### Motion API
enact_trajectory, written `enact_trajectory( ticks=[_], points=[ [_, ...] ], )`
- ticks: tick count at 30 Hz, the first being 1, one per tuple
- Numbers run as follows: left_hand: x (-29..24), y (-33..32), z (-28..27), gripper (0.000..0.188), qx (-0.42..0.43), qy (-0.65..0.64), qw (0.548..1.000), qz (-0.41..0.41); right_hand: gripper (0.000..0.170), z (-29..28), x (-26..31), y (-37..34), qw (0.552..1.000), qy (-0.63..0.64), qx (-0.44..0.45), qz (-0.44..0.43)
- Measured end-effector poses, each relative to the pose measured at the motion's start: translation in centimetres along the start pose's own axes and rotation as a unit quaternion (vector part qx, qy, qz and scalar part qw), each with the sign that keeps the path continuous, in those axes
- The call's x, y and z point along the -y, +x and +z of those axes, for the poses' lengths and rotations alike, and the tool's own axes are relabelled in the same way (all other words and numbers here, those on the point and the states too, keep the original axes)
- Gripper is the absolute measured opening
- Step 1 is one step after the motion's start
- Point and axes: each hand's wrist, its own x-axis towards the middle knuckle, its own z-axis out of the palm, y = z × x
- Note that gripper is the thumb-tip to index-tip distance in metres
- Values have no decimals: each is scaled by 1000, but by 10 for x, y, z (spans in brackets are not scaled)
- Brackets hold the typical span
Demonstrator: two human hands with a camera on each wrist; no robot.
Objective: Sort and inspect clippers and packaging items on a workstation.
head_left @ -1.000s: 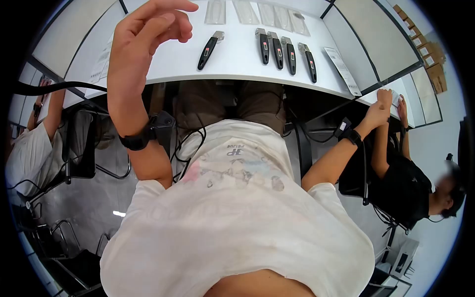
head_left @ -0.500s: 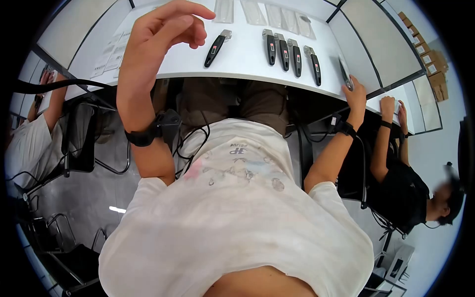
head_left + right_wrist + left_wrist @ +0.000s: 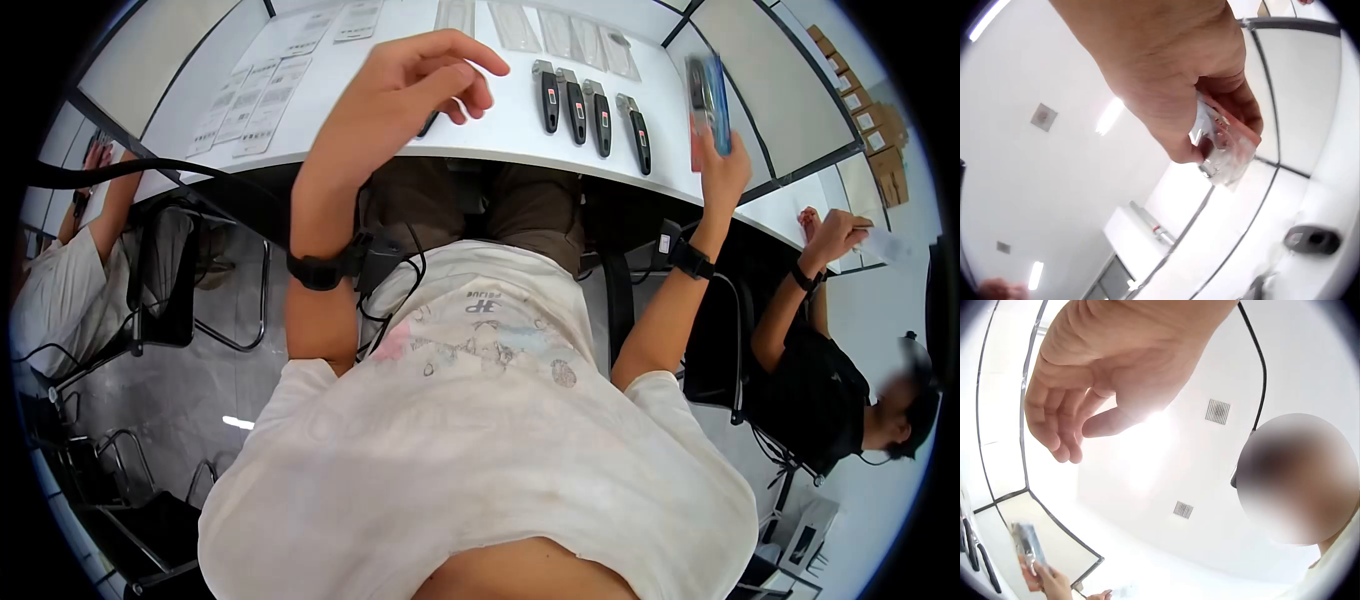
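Observation:
My right hand (image 3: 725, 172) pinches a flat blister pack (image 3: 711, 95) by its lower end, holding it upright at the table's right side. Blue and red printing shows on its card, blurred by motion; clear plastic (image 3: 1229, 164) bulges between thumb and fingers in the right wrist view. My left hand (image 3: 400, 100) hovers above the front of the table, fingers loosely bent, nothing in them. Beneath it, a black-handled tool (image 3: 428, 125) is mostly hidden. To its right lie several matching tools with metal heads, among them one black handle (image 3: 601, 120) with a red-and-white label.
Clear plastic shells (image 3: 513, 27) line the back of the white table (image 3: 370, 140). Printed white cards (image 3: 270, 105) lie at the left. Partition panels (image 3: 765, 85) border the table, and another person (image 3: 815, 370) sits on the right. A black cable (image 3: 110, 175) runs across the left side.
My right hand has come to the table's right edge, taken hold of the blister pack there, then raised and turned it. My left hand has moved right, over the leftmost tool.

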Motion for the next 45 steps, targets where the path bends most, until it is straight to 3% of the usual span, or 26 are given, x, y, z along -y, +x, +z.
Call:
enact_trajectory(
  ticks=[1,3,5,7,9,10,15,18,21,22,24,29,33,35,36,40,45],
  points=[
    [2,1,8,28,-17,-26,999,-26,31,-8,31,-7,997,67,25,4],
    [10,3,26,34,-49,-77,993,-77,32,-8,68,-21,986,132,3,-104],
    [18,5,48,63,-71,-206,972,-94,33,-2,107,-44,960,195,35,-195],
    [20,8,68,62,-85,-353,926,-97,35,1,140,-68,940,226,129,-218],
    [25,8,75,44,-122,-425,891,-102,42,18,154,-76,898,157,66,-405],
    [33,9,70,42,-125,-457,874,-108,52,25,156,-79,890,119,46,-438],
    [43,9,55,36,-149,-504,846,-85,56,16,171,-83,877,78,52,-472],
    [37,11,49,36,-172,-425,886,-61,61,12,169,-81,910,278,145,-270],
    [33,10,47,34,-179,-396,899,-48,47,11,164,-80,933,276,194,-126],
    [34,11,47,34,-180,-395,900,-40,47,13,159,-78,933,276,194,-125],
    [37,11,49,34,-203,-379,902,-51,39,20,150,-74,839,446,310,-6],
    [40,10,51,35,-229,-379,895,-62,31,25,147,-71,816,483,317,33],
    [43,11,44,35,-277,-419,862,-70,33,18,133,-61,829,458,320,39],
    [50,11,36,37,-296,-483,821,-65,29,16,119,-52,827,462,316,53],
    [47,12,35,35,-303,-471,825,-73,26,15,115,-50,842,453,285,66],
    [53,11,25,27,-315,-498,806,-50,20,1,98,-38,829,487,252,106],
    [66,11,13,21,-291,-527,797,-46,23,-16,80,-28,854,455,234,95]
  ],
)
